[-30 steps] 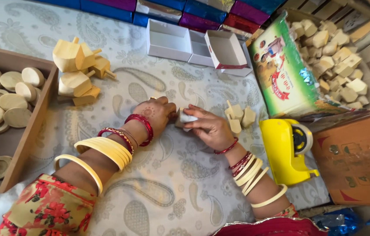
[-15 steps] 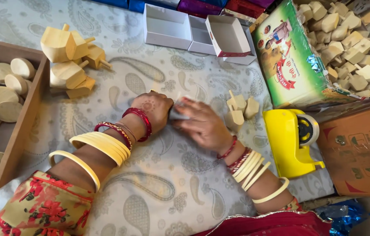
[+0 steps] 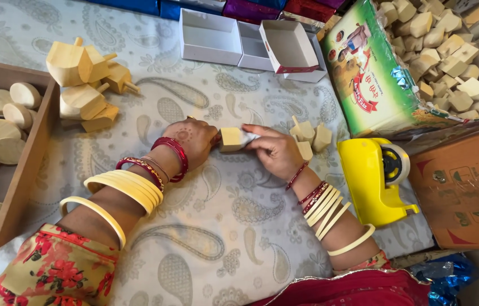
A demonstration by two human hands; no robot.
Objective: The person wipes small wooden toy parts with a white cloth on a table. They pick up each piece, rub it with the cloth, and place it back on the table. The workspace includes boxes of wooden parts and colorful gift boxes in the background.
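Head view: wooden block (image 3: 231, 139) between both hands.

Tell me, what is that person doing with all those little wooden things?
A person sits at a cloth-covered surface and holds one small wooden block between both hands, the left hand at one end and the right hand at the other. A few more small wooden pieces lie just beyond the right hand. A pile of wooden spinning tops sits further off on the left, a yellow tape dispenser on the right, and open white boxes at the far edge.
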